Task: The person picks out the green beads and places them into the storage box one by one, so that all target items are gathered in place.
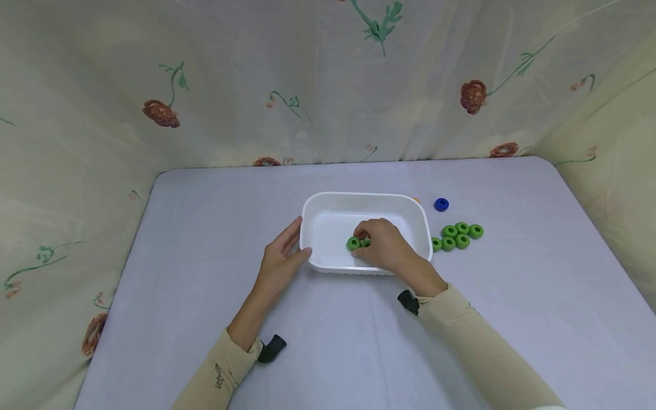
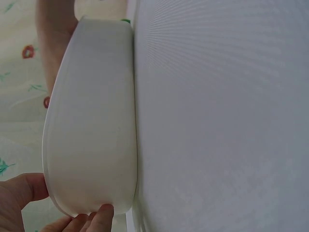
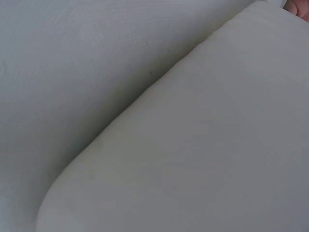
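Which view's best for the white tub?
Head: the white tub shows its rim and much of its inside, though the right hand covers some. Left wrist gives only the outer wall, side-on; right wrist, a close, cropped stretch of outer wall.

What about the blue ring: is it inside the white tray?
No, the blue ring lies on the table, outside the white tray.

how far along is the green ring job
One green ring looks placed in the white tub. In hand: the right hand grips a second ring inside, while the left hand holds the tub's end. Probably left: six green rings on the table, perhaps the blue ring.
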`<state>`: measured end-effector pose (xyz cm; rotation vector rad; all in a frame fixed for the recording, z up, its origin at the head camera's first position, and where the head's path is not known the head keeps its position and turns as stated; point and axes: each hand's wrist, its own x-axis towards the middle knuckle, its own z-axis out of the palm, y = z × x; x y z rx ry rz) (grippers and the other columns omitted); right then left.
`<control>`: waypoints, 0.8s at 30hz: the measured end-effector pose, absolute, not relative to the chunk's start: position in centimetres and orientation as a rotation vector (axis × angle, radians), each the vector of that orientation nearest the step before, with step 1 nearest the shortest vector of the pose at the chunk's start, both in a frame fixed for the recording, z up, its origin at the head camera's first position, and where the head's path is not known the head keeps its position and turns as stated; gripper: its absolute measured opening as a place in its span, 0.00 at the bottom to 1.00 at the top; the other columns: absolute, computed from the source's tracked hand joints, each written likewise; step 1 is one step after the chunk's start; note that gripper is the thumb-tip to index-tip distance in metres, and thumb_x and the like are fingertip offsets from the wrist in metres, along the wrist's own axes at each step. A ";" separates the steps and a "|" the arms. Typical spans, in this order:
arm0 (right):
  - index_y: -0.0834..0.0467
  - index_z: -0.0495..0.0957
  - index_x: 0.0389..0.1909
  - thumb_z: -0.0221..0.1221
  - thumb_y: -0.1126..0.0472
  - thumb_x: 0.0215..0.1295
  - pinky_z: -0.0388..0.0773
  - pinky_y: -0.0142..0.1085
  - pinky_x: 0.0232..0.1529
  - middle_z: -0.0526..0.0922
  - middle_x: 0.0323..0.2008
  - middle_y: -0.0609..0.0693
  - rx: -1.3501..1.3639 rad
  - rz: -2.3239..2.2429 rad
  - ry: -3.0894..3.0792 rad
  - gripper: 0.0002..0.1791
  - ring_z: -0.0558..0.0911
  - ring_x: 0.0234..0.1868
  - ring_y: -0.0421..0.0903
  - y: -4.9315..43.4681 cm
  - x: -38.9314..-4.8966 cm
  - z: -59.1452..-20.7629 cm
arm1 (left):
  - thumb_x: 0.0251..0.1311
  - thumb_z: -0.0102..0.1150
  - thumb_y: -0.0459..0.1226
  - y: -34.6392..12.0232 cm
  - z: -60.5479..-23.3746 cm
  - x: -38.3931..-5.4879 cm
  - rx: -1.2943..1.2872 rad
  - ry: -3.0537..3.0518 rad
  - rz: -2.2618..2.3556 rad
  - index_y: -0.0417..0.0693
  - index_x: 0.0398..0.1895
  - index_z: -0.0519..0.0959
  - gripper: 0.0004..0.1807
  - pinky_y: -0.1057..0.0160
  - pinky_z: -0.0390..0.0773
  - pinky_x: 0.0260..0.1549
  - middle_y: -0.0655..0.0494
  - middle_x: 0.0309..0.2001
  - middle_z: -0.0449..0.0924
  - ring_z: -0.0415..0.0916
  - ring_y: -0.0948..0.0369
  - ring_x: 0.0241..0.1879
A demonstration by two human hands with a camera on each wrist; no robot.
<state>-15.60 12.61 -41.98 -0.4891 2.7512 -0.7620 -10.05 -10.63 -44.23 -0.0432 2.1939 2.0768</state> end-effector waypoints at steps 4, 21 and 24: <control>0.60 0.83 0.49 0.71 0.59 0.58 0.77 0.49 0.58 0.86 0.46 0.56 -0.489 -0.781 2.750 0.19 0.81 0.51 0.55 12.9 -15.5 -41.4 | 0.65 0.59 0.31 -10.6 -44.2 -10.2 -0.056 2.203 2.062 0.55 0.77 0.62 0.37 0.58 0.65 0.74 0.60 0.77 0.60 0.59 0.60 0.77; 0.63 0.83 0.50 0.68 0.58 0.63 0.82 0.50 0.50 0.86 0.48 0.58 -0.333 -1.043 2.938 0.18 0.82 0.50 0.56 17.6 -13.5 -38.8 | 0.65 0.58 0.31 -10.5 -44.2 -10.0 -0.051 2.215 2.069 0.53 0.77 0.62 0.36 0.58 0.65 0.74 0.58 0.77 0.60 0.59 0.59 0.77; 0.62 0.83 0.48 0.68 0.60 0.62 0.83 0.46 0.46 0.87 0.45 0.58 -0.295 -1.130 3.015 0.16 0.83 0.47 0.55 18.8 -13.1 -39.0 | 0.65 0.58 0.31 -10.6 -44.2 -10.1 -0.057 2.208 2.069 0.54 0.77 0.62 0.36 0.59 0.65 0.74 0.60 0.77 0.60 0.59 0.61 0.77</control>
